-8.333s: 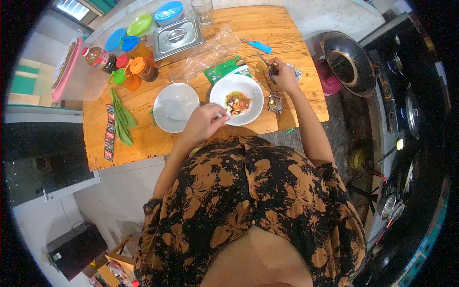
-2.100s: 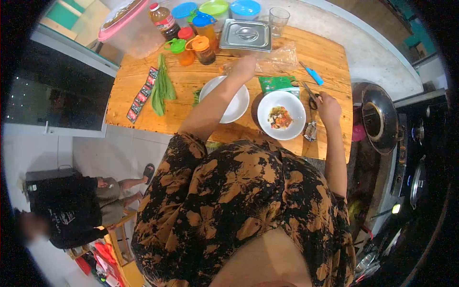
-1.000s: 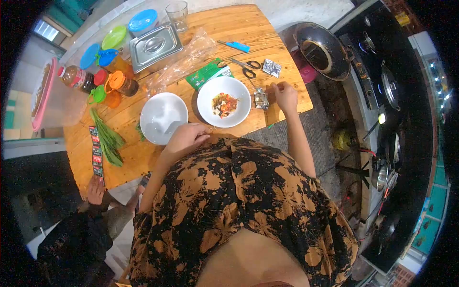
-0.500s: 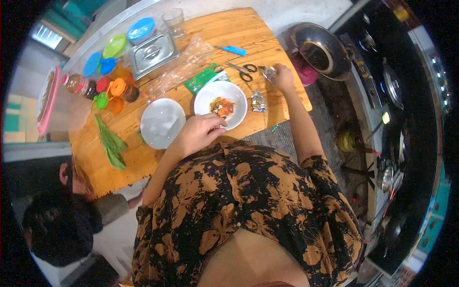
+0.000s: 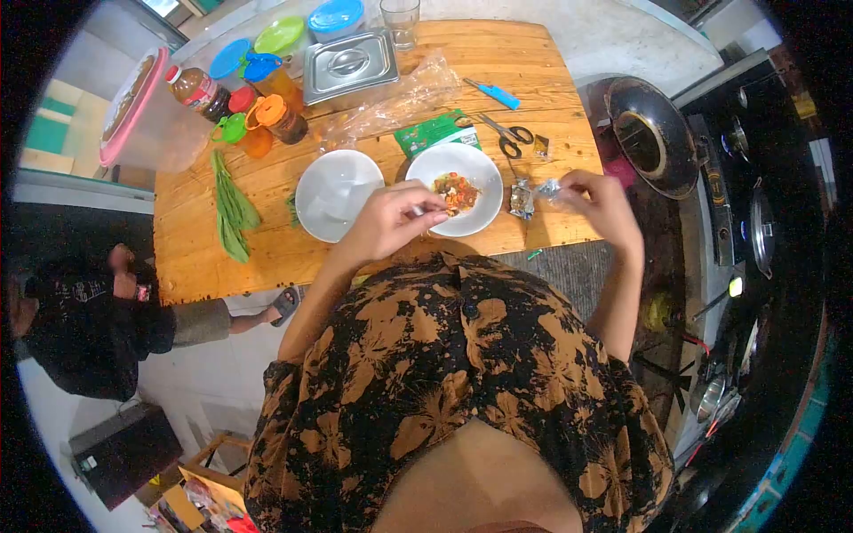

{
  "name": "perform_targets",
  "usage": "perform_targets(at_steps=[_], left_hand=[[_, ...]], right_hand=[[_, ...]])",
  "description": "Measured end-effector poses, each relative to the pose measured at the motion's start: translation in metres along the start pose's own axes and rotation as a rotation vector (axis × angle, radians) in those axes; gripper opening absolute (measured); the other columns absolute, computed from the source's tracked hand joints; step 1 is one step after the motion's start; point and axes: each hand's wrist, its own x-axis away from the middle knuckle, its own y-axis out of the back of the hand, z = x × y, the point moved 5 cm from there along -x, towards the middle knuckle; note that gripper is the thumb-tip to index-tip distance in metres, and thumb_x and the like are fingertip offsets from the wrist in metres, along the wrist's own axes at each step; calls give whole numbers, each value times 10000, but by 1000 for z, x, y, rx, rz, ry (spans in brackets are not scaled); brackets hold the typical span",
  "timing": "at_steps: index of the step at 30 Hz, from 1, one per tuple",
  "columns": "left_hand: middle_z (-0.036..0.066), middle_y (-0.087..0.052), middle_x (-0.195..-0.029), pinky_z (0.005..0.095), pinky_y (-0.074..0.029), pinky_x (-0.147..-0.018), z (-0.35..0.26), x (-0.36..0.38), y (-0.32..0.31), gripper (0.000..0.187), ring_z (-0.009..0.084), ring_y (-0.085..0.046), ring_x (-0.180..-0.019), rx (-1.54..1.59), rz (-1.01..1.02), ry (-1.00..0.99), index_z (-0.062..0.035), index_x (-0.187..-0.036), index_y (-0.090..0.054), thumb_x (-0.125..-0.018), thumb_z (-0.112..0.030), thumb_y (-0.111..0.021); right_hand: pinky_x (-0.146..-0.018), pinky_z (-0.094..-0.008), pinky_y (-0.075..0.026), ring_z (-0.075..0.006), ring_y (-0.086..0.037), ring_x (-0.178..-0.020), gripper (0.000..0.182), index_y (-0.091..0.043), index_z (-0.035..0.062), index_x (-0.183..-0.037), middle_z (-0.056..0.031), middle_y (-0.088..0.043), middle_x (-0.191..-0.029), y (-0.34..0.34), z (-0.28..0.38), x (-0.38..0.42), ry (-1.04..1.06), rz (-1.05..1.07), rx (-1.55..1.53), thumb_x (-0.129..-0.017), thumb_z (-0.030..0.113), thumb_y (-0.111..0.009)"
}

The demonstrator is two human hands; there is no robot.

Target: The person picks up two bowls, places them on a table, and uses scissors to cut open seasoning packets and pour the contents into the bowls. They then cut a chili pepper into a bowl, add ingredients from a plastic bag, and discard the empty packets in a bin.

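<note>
My left hand (image 5: 396, 218) is over the near-left rim of a white bowl (image 5: 490, 213), thumb and fingers drawn together. Whatever they may pinch is hidden. Chopped red chili and other bits (image 5: 457, 192) lie in this bowl. Right of it, my right hand (image 5: 606, 210) pinches a small silver sachet (image 5: 552, 190) above the table. Another foil sachet (image 5: 522, 201) lies between that hand and the bowl. A second white bowl (image 5: 333, 202), with something clear inside, stands just left of my left hand. Black-handled scissors (image 5: 510, 140) and a small dark-and-gold packet (image 5: 542, 146) lie farther back.
On the wooden table (image 5: 293, 266) are a green packet (image 5: 435, 133), leafy greens (image 5: 233, 209), sauce bottles (image 5: 197, 93), a lidded steel container (image 5: 350, 67), a plastic bag (image 5: 391, 102) and a blue-handled knife (image 5: 498, 95). A wok (image 5: 653, 133) stands at right. Another person (image 5: 89, 320) is at left.
My right hand has drawn back from beside the scissors toward me, now with the silver sachet in its fingers. My left hand remains by the bowl's rim. The whole view has shifted.
</note>
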Motion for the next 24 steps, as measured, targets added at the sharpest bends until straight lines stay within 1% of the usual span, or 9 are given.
perform_targets(at_steps=[3, 6, 8, 11, 13, 16, 19, 23, 24], left_hand=[[86, -611, -846, 267, -450, -675, -15, -11, -8, 213, 186, -574, -814, -24, -105, -94, -4, -917, -602, -762, -145, -639], [107, -614, -900, 299, -443, -741, -16, -14, -12, 245, 205, -560, -889, -110, -203, -205, -4, -945, -595, -764, -164, -635], [123, -618, -905, 312, -450, -747, -14, -18, -20, 228, 218, -577, -872, -266, -45, -283, 8, -920, -602, -766, -159, -628], [131, -623, -875, 303, -455, -739, -12, -19, -17, 182, 217, -592, -840, -136, -7, -173, 15, -877, -618, -775, -135, -614], [130, -626, -870, 298, -457, -734, -9, -19, -16, 161, 214, -596, -825, -107, -37, -178, 15, -865, -627, -783, -121, -602], [128, -631, -876, 287, -458, -732, 0, -19, -17, 142, 202, -597, -815, -12, -61, -174, 12, -868, -636, -798, -98, -583], [125, -627, -917, 285, -458, -749, -3, -17, -20, 146, 190, -590, -843, 80, -29, -116, 7, -884, -641, -810, -99, -574], [128, -613, -967, 295, -444, -803, 6, -18, -23, 151, 196, -583, -885, 248, -17, -110, 16, -916, -626, -812, -73, -566], [126, -607, -989, 300, -440, -821, 8, -18, -24, 164, 196, -579, -899, 282, -22, -129, 15, -949, -613, -813, -58, -559]], right_hand=[[-643, -312, -456, -232, -603, -735, 129, -607, 11, -839, -123, -625, -789, -51, 44, -8, 110, 71, 394, -733, 85, -609], [-611, -367, -441, -306, -555, -680, 91, -597, 33, -762, -127, -579, -695, -84, 62, -15, 389, 13, 471, -698, 92, -624], [-608, -367, -439, -305, -552, -672, 88, -597, 36, -761, -127, -576, -692, -89, 67, -19, 402, -8, 425, -702, 97, -622], [-601, -361, -438, -285, -555, -666, 94, -599, 44, -757, -114, -577, -691, -85, 76, -16, 484, -99, 444, -704, 115, -632], [-607, -354, -440, -262, -557, -665, 108, -605, 50, -753, -93, -579, -692, -87, 69, -12, 297, 34, 263, -694, 129, -649], [-605, -341, -443, -245, -559, -669, 128, -615, 49, -727, -71, -579, -699, -85, 57, -7, 366, -16, 252, -676, 149, -676], [-595, -328, -445, -244, -559, -675, 129, -632, 51, -707, -62, -578, -713, -80, 52, -3, 337, -189, 460, -664, 155, -695], [-573, -306, -435, -217, -554, -655, 118, -658, 57, -709, -65, -565, -712, -83, 44, -4, 282, -221, 186, -658, 150, -709], [-603, -257, -413, -156, -532, -700, 107, -643, 27, -707, -60, -550, -724, -83, 42, -5, 237, -198, 131, -660, 88, -718]])
